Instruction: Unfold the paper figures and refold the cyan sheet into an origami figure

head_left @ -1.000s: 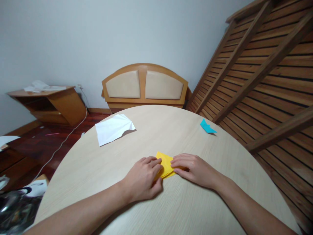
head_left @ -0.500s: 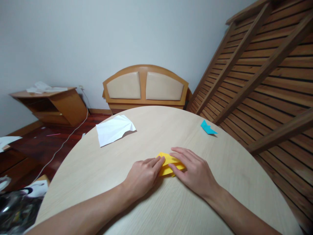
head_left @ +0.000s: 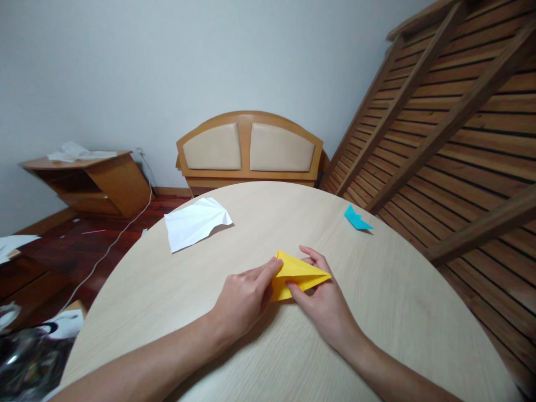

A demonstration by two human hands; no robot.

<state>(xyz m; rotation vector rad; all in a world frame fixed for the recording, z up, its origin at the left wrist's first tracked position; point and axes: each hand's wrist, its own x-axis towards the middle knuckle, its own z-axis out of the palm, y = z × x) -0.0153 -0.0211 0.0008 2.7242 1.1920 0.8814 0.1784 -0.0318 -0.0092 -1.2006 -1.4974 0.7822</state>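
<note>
A folded sheet of yellow paper (head_left: 299, 269) is between my two hands, low over the near middle of the round table (head_left: 268, 215). Its upper flap forms a long triangle pointing right. My left hand (head_left: 247, 293) grips the paper's left side, fingers on top near the upper corner. My right hand (head_left: 324, 304) has its thumb on the lower layer and its other fingers behind and under the right side, partly hidden by the paper. Toward the table's far right edge lies a small folded blue paper (head_left: 357, 219), apart from both hands.
A creased white sheet (head_left: 195, 224) lies at the table's far left. Beyond the table stands a headboard (head_left: 249, 117) with two padded panels. Wooden slats (head_left: 460, 139) lean along the right. A low cabinet (head_left: 106, 184) and a white cable (head_left: 113, 244) are at the left.
My right hand has turned and slid its fingers behind the yellow paper's right side. The paper's upper flap has lifted and now shows as a wide triangle. My left hand stays nearly in place.
</note>
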